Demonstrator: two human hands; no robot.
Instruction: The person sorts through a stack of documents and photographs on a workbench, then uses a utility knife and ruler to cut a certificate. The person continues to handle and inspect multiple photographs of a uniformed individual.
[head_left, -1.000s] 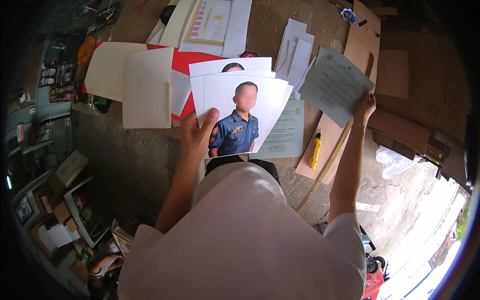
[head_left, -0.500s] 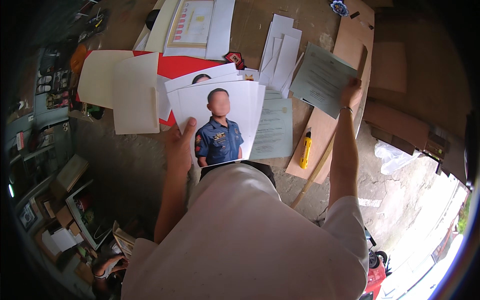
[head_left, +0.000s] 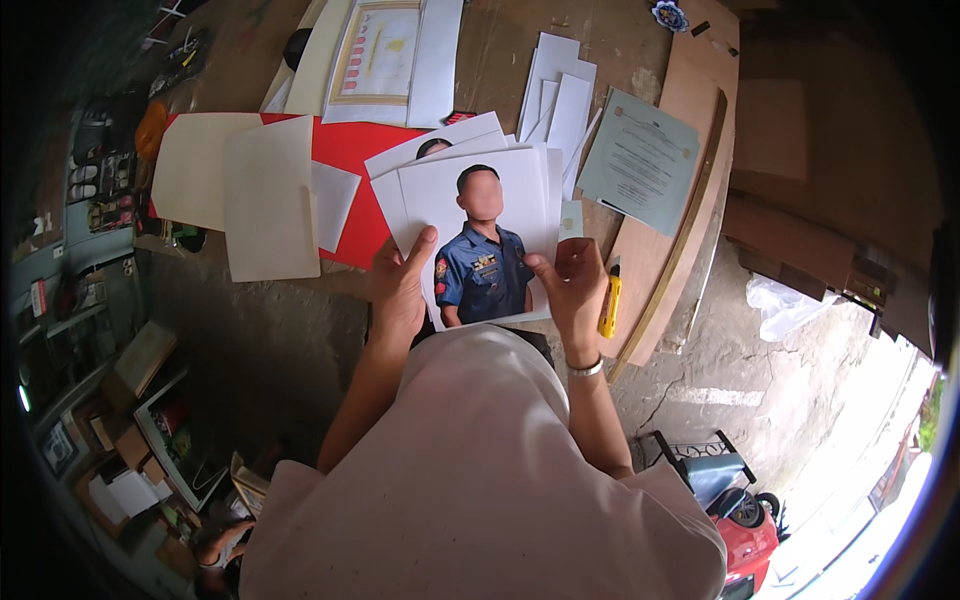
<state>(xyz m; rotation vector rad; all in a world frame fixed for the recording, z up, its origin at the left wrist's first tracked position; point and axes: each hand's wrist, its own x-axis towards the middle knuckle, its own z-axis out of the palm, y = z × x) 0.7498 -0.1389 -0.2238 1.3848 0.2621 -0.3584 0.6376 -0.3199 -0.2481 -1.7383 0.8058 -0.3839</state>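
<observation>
My left hand (head_left: pixel 400 290) grips the left edge of a fanned stack of photo prints (head_left: pixel 487 245), thumb on top. The top print shows a person in a blue uniform shirt against white; another portrait peeks out behind it. At the right edge, my right hand (head_left: pixel 576 295) pinches the stack between thumb and fingers. Just right of that hand lies a yellow utility knife (head_left: pixel 610 302). A grey-green certificate (head_left: pixel 640 155) rests on the table beyond it, and another green sheet (head_left: pixel 571 218) is mostly hidden behind the prints.
A red folder (head_left: pixel 365 225) and cream card sheets (head_left: pixel 270 200) lie to the left. A gold-bordered certificate (head_left: pixel 378 55) and white paper strips (head_left: pixel 560 95) are farther back. Wooden strips (head_left: pixel 690 230) run along the table's right side. A plastic bag (head_left: pixel 785 305) lies on the right.
My right hand has let go of the green certificate at the right and come to the stack's right edge. The stack has shifted right in my left hand.
</observation>
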